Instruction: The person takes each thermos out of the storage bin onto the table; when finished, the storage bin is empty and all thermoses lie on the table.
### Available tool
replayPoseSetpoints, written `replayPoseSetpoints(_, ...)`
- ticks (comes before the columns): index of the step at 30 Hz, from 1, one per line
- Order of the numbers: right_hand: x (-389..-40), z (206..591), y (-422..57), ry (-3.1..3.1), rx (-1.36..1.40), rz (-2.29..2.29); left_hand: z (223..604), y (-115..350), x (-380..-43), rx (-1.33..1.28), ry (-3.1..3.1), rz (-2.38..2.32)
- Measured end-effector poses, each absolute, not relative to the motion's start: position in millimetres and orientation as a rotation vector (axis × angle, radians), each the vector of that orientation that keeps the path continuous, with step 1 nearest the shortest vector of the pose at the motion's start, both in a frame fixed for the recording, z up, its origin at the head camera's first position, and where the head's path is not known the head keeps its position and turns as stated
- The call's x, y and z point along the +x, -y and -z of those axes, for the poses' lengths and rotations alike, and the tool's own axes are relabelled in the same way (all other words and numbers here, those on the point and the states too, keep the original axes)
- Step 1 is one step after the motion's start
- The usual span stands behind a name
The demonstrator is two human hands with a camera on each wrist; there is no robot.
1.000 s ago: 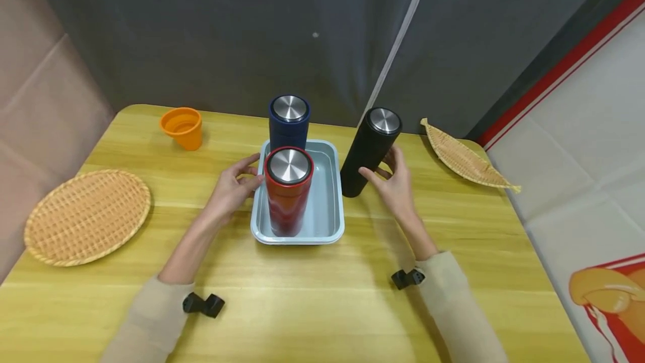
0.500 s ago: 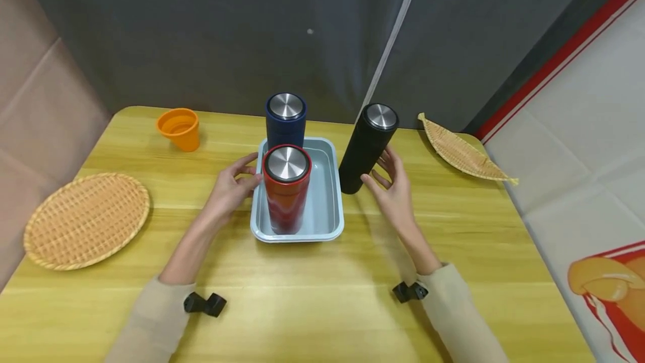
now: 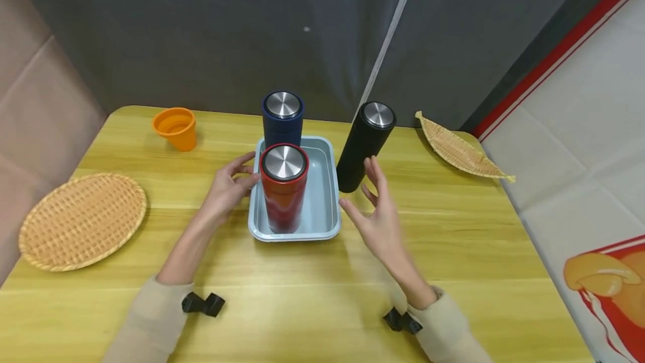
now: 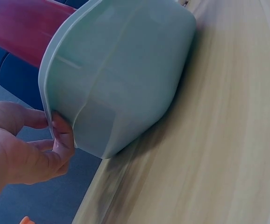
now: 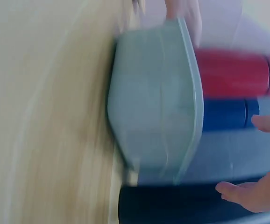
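In the head view, a light blue plastic basin [image 3: 322, 189] stands on the table with a red thermos [image 3: 284, 195] and a navy thermos [image 3: 282, 125] upright inside. My left hand [image 3: 229, 189] pinches the basin's left rim, fingers on both sides of the wall in the left wrist view [image 4: 30, 140]. A black thermos [image 3: 360, 150] stands on the table just right of the basin. My right hand [image 3: 378, 217] is in front of it, fingers spread and holding nothing, thumb near the basin's right rim. The right wrist view is blurred.
An orange cup [image 3: 176, 130] stands at the back left of the wooden table [image 3: 282, 290]. A round woven tray [image 3: 83, 220] lies at the left. A leaf-shaped woven basket [image 3: 458, 150] lies at the back right, near the wall. A grey curtain [image 3: 201, 32] hangs behind.
My right hand has let go of the black thermos and moved towards the basin and nearer me. The black thermos still stands in place. My left hand stays at the basin's rim.
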State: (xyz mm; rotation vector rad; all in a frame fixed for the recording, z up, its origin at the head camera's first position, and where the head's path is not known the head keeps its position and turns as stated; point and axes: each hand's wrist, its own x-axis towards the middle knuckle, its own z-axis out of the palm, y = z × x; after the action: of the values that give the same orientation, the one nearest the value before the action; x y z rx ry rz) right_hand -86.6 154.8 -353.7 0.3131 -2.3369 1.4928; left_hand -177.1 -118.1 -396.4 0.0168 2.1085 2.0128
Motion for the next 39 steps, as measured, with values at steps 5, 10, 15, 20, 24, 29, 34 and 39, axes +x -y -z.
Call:
replayPoseSetpoints(5,-88,364,-137,2.382,0.49,-1.5,395,116,-178,0.02,-2.132,-1.994)
replayPoseSetpoints(10,-97,361,-121,2.45,0.596,-1.594,395,116,-178,0.01,-2.118,-2.005)
replayPoseSetpoints(15,-107,359,-109,2.489,0.64,-1.677,395,116,-178,0.019,-2.113,-2.006)
replayPoseSetpoints(20,-111,361,-101,2.516,0.639,-1.672,396,116,-177,0.019,-2.115,-2.002)
replayPoseSetpoints(24,-112,360,-99,2.522,0.619,-1.658,396,116,-177,0.015,-2.116,-2.001)
replayPoseSetpoints(29,-113,360,-98,2.521,0.626,-1.663,397,116,-177,0.017,-2.106,-2.002)
replayPoseSetpoints(34,-114,362,-96,2.484,0.641,-1.689,397,118,-177,0.003,-2.098,-2.01)
replayPoseSetpoints(39,-114,365,-94,2.432,0.646,-1.713,398,120,-175,0.009,-2.076,-2.047)
